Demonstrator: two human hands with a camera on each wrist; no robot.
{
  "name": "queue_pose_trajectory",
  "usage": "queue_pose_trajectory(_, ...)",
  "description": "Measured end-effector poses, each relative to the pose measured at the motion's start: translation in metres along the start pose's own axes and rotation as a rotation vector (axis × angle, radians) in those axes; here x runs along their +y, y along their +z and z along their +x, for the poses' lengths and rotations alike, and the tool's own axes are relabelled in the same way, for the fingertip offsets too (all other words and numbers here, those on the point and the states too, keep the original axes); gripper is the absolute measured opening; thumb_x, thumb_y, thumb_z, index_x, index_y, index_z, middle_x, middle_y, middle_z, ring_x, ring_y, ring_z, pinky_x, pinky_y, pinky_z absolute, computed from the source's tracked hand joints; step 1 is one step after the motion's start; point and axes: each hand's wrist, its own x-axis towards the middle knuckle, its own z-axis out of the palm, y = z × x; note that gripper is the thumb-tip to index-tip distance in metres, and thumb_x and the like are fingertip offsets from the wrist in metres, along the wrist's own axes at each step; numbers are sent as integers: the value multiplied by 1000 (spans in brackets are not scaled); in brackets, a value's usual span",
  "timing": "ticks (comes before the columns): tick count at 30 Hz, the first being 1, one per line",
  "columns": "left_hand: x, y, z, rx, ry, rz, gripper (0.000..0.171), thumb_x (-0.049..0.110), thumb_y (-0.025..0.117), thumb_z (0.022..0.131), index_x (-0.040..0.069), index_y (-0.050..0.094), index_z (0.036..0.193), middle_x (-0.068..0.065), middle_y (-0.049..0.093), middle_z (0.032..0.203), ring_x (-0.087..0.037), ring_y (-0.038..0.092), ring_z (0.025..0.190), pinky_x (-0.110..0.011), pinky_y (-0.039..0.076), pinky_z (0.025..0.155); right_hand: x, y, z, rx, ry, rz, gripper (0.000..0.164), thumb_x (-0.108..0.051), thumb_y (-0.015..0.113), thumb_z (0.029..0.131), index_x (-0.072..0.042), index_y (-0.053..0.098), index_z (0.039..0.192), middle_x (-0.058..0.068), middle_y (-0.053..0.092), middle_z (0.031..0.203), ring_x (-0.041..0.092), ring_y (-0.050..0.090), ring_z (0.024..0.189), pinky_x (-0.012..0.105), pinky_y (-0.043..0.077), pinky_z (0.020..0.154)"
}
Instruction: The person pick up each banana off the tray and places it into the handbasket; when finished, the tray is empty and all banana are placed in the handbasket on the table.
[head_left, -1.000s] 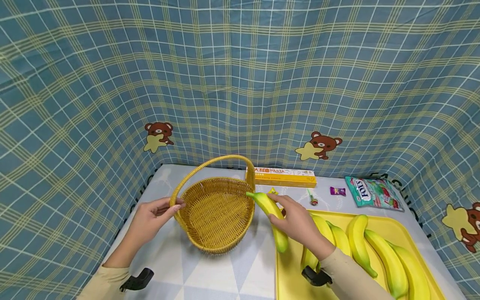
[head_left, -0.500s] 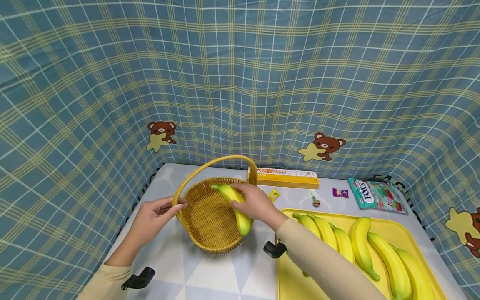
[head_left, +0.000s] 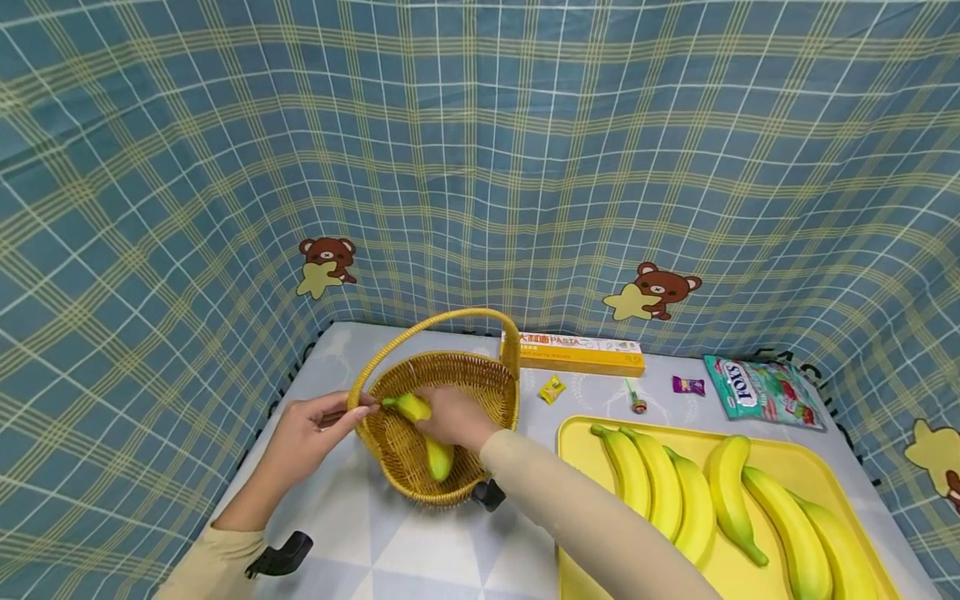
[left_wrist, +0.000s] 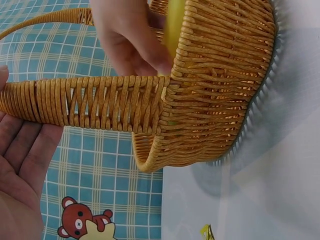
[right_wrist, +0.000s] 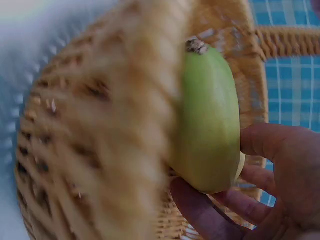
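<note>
Left hand (head_left: 300, 437): we see thumb and fingers closed on the handle (left_wrist: 110, 102) of the basket (head_left: 487, 379).
Right hand (head_left: 453, 417): inside the basket, thumb and fingers curled round a banana (head_left: 439, 460).
Banana: within the rim, stem toward the left hand; whether it touches the bottom we cannot tell.
Tray (head_left: 588, 554): right of the basket, bearing six more bananas (head_left: 697, 504).

This is a curtained-off booth: plaid, bear-printed fabric (head_left: 480, 167) encloses the cloth-covered tabletop (head_left: 427, 546) from nine through twelve to three o'clock.
</note>
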Motion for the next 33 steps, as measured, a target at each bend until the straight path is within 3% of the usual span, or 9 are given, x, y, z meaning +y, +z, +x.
queue_pose_trajectory(4, 1, -1, 0, -3, -2, 10, 15, 14, 67, 101, 16, 77, 112, 6, 77, 104, -4, 71, 98, -17, 58, 82, -3, 10, 0, -29, 0, -37, 59, -32, 73, 96, -17, 54, 149, 9, 64, 129, 15, 62, 91, 26, 53, 73)
queue_pose_trajectory(9, 2, -1, 0, 0, 8, 17, 16, 13, 67, 100, 19, 77, 111, 8, 77, 104, -5, 71, 98, -17, 58, 81, -2, 14, -1, -74, 14, -21, 64, -34, 74, 95, -17, 49, 152, 11, 60, 139, 23, 62, 116, 33, 55, 89)
queue_pose_trajectory(15, 2, -1, 0, -4, 2, 12, 16, 14, 67, 101, 20, 77, 111, 9, 77, 104, -5, 71, 99, -18, 58, 82, -3, 14, -3, -96, 21, -29, 65, -35, 73, 96, -18, 47, 154, 11, 57, 142, 25, 60, 120, 36, 55, 93)
queue_pose_trajectory(19, 1, 0, 0, -1, 3, 11, 16, 14, 67, 101, 19, 77, 111, 8, 77, 104, -5, 71, 98, -18, 58, 82, -2, 14, -3, -88, 23, -47, 65, -37, 72, 97, -19, 46, 154, 11, 57, 143, 26, 58, 124, 38, 53, 97)
queue_pose_trajectory(25, 3, 1, 0, -6, -10, 6, 15, 16, 67, 101, 19, 77, 111, 9, 77, 104, -5, 71, 100, -18, 58, 83, 3, 10, -7, -65, 23, -39, 62, -40, 67, 98, -20, 47, 154, 12, 59, 141, 26, 60, 121, 39, 55, 94)
queue_pose_trajectory(28, 3, 1, 0, -13, -12, 0, 15, 17, 67, 101, 16, 77, 112, 7, 77, 104, -6, 71, 100, -18, 58, 83, 7, 7, -13, -49, -1, -25, 59, -39, 65, 100, -19, 48, 153, 13, 58, 144, 29, 56, 130, 42, 52, 102)
queue_pose_trajectory(33, 4, 1, 0, -10, -17, 3, 15, 18, 67, 101, 17, 77, 112, 6, 77, 104, -5, 71, 100, -17, 57, 83, 17, -2, -28, -26, -41, -14, 56, -37, 62, 102, -19, 47, 154, 14, 57, 145, 31, 54, 133, 44, 53, 102)
